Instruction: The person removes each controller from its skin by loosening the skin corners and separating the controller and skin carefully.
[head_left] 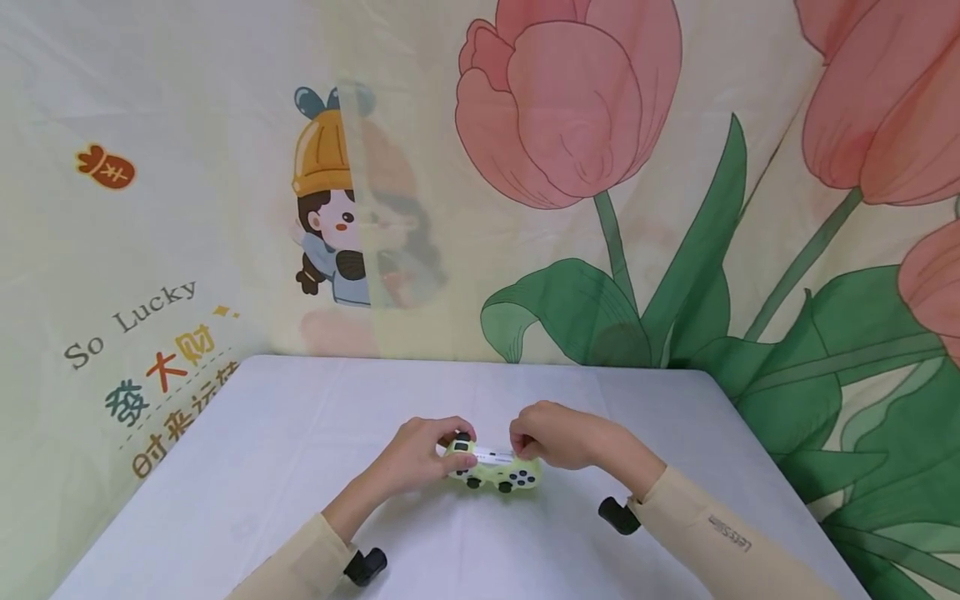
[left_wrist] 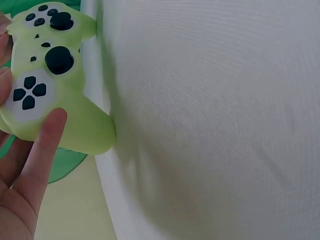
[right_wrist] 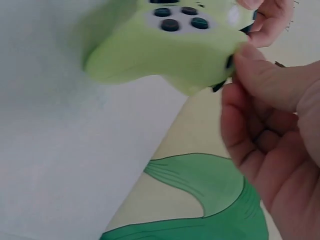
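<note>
Head view showed a pale green game controller point(head_left: 495, 469) held between both hands just above the middle of a white table point(head_left: 300, 467), its face with the black buttons and sticks turned toward the person. The left hand point(head_left: 420, 457) gripped the controller's left end, fingers curled over the top edge and thumb lying on the front; in the left wrist view that thumb point(left_wrist: 47, 135) rested on the grip beside the black d-pad. The right hand point(head_left: 555, 435) pinched the controller's right top corner, fingers bent over it; the right wrist view showed the thumb point(right_wrist: 270, 80) pressed against the edge of that end, near the round black buttons. Both sleeves were beige. Behind the table hung a cloth point(head_left: 600, 167) printed with pink tulips and a cartoon girl.
</note>
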